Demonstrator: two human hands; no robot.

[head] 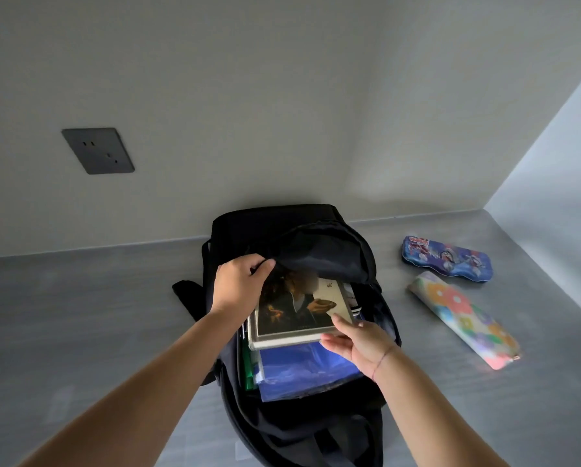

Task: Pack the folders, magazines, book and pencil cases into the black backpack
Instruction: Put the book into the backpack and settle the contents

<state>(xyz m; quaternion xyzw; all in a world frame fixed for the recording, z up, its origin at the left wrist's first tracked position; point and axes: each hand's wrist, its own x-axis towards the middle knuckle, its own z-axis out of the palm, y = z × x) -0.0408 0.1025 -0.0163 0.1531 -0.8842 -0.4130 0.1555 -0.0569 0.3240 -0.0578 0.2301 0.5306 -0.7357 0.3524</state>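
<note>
Two bare hands are shown at the mouth of the black backpack (302,237), which lies open on a grey table (80,315) against a wall. The left hand (238,288) is closed on the edge of the backpack's black flap (316,254), the fabric being pinched between thumb and curled fingers (265,264) and held lifted. The right hand (356,338) is held open, its fingers extended and loosely spread, with the fingertips resting on the near right corner of the book (299,311); nothing is gripped by it. The book lies flat, cover up, uppermost inside the main compartment. Beneath it a blue folder (302,369) is seen, with a green edge (248,369) just beside it at the left wall of the compartment. Outside the backpack, to the right and well apart from both hands, a blue pencil case (447,259) and a floral pencil case (464,318) lie on the table. On the wall a dark socket plate (97,150) is mounted.
</note>
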